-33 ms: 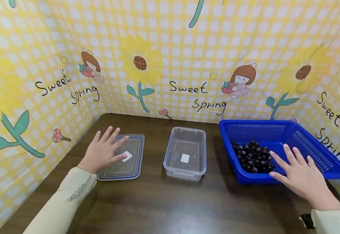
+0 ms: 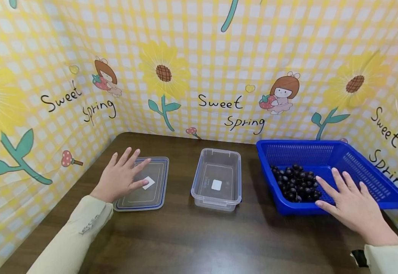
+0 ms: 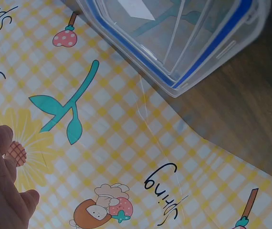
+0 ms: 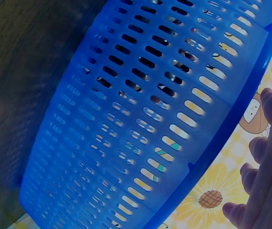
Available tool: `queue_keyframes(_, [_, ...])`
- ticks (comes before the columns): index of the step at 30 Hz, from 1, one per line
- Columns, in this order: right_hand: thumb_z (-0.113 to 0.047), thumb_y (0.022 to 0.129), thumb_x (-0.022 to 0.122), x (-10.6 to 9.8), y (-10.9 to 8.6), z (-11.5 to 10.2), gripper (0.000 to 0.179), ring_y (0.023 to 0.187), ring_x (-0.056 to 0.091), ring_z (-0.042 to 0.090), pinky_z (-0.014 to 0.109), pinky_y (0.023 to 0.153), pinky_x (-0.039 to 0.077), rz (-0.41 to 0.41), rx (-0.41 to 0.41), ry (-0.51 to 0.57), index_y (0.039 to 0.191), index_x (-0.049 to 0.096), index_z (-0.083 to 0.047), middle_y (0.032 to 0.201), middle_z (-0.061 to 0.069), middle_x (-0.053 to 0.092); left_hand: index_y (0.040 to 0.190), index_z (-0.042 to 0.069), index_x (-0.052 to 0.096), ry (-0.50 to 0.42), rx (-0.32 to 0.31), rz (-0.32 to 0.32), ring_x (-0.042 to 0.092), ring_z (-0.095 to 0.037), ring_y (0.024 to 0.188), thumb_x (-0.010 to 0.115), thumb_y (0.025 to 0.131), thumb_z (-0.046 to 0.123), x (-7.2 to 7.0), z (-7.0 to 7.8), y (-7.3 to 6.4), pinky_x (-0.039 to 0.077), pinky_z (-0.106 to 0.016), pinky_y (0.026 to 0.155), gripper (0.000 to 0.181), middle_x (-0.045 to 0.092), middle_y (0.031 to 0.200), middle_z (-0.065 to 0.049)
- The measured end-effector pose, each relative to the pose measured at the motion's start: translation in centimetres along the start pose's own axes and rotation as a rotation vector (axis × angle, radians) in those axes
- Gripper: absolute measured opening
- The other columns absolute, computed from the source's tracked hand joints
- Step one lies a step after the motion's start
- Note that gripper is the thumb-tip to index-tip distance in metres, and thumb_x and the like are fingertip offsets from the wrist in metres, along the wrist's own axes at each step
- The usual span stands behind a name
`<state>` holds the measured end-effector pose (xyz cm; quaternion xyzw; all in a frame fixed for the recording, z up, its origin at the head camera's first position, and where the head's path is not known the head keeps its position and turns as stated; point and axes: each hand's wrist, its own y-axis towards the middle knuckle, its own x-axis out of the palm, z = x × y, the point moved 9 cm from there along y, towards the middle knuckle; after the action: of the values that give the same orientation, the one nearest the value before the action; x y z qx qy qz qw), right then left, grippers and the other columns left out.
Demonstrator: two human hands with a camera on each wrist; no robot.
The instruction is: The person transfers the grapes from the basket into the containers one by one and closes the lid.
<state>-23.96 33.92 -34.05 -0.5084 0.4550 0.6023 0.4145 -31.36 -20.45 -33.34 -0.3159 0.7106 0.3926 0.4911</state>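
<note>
My left hand point(image 2: 121, 176), fingers spread and holding nothing, hovers over a clear lid with a blue seal point(image 2: 151, 196) on the left of the table. The lid also shows at the top of the left wrist view. On the right, my right hand point(image 2: 354, 203) is spread above the near rim of a blue plastic basket point(image 2: 308, 207). Dark grapes point(image 2: 296, 184) are heaped in the basket's left part, beside my right fingertips. In the right wrist view the slotted basket wall point(image 4: 126, 114) fills the middle. Between the hands stands a clear plastic container point(image 2: 217, 177) without a lid.
The dark wooden table point(image 2: 185, 236) carries all these things. A yellow checked cloth point(image 2: 202, 68) with flowers and lettering hangs behind the table and along both sides. The basket's right end lies close to the cloth.
</note>
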Motion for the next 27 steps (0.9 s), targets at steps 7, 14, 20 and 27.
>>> queue_keyframes(7, [-0.055,0.096,0.044,0.3,-0.4,0.1,0.076,0.137,0.009,0.054,0.074,0.100,0.008,-0.008,0.003,0.014,0.155,0.006,-0.025,0.154,0.031,0.007,0.147,0.016,0.041,-0.009,0.012,-0.010,0.018,-0.043,0.141,0.036,0.092,0.067,0.5,0.4,0.2,0.015,-0.063,0.109,0.075,0.031,0.151,-0.023])
queue_keyframes(14, [-0.053,0.098,0.042,-0.1,-0.3,0.3,0.075,0.138,0.005,0.052,0.073,0.101,0.009,-0.016,0.006,0.022,0.156,0.007,-0.022,0.154,0.032,0.006,0.147,0.015,0.040,-0.066,0.026,-0.031,0.016,-0.043,0.141,0.042,0.093,0.062,0.9,1.0,1.2,0.013,-0.063,0.110,0.072,0.029,0.152,-0.023])
queue_keyframes(20, [-0.048,0.100,0.042,-1.0,0.9,0.1,0.072,0.137,0.011,0.053,0.072,0.101,0.012,-0.073,0.001,0.117,0.155,0.010,-0.015,0.153,0.033,0.010,0.148,0.012,0.038,-0.152,0.050,-0.050,0.014,-0.044,0.141,0.047,0.095,0.054,0.9,2.5,2.9,0.014,-0.063,0.110,0.068,0.028,0.152,-0.023])
queue_keyframes(27, [-0.048,0.103,0.032,-1.7,3.1,-0.1,0.067,0.128,0.025,0.059,0.067,0.086,0.037,-0.220,0.042,0.292,0.154,0.013,-0.008,0.151,0.034,0.013,0.151,0.013,0.031,-0.331,0.105,-0.077,0.011,-0.043,0.142,0.038,0.097,0.058,1.5,5.6,5.1,0.013,-0.062,0.110,0.071,0.027,0.153,-0.020])
